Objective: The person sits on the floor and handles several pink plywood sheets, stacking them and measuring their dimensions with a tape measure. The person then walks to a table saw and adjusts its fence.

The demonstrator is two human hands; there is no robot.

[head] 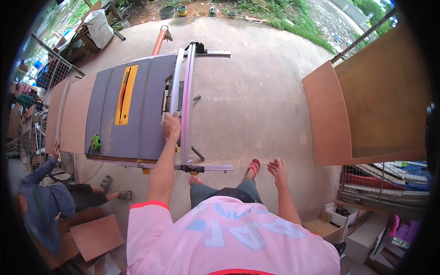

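Note:
A table saw with a grey top (151, 86) lies in front of me to the left. Its red blade (122, 94) rises through a yellow throat plate (127, 96). At the top's right edge, my left hand (172, 127) is curled around the near end of a silver metal bar (177, 79). The forearm hides what lies beneath it. Alongside runs the long rip fence (188, 103), set apart from the top. My right hand (278, 172) hangs over the concrete floor, fingers loosely bent and apart, holding nothing. A green tape measure (95, 142) sits at the top's near left corner.
Left of the saw, another person's hand (56, 150) touches a wooden board (74, 113). A tan board (98, 237) lies near that person. Large plywood sheets (330, 120) stand at the right. A fence rail (216, 168) juts out before my feet. Drawers (338, 216) sit lower right.

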